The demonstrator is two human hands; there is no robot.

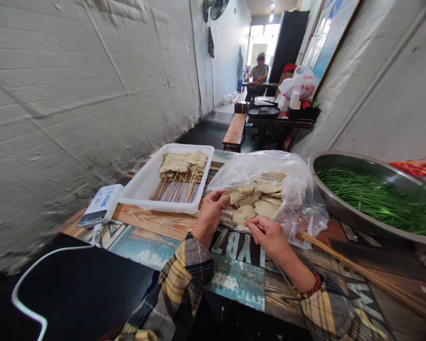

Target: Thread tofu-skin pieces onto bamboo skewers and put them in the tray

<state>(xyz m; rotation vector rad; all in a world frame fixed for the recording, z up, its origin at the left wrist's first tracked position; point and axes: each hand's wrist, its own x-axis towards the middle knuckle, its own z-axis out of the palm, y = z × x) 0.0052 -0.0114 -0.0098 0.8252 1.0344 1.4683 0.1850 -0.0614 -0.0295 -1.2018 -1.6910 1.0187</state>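
My right hand (270, 237) pinches a thin bamboo skewer (287, 280), whose back end runs under my wrist. Its front part meets a round, flat beige slice (244, 215) just ahead of my fingertips. To the left, my left hand (213, 210) is closed, thumb and fingers together at the edge of the slices; what it pinches is partly hidden. More beige slices (268, 192) lie piled in an open clear plastic bag (298, 189) beyond both hands. On the left, a white tray (131, 194) holds skewered slices (181, 163) in a stack, sticks towards me.
Loose bamboo skewers (362, 270) lie at right, below a steel basin (319, 158) of cut green stalks (369, 199). A white scale (102, 203) with a cable (39, 265) stands left. Beyond are a bench (234, 129), a laden table (287, 122) and a seated person (260, 72).
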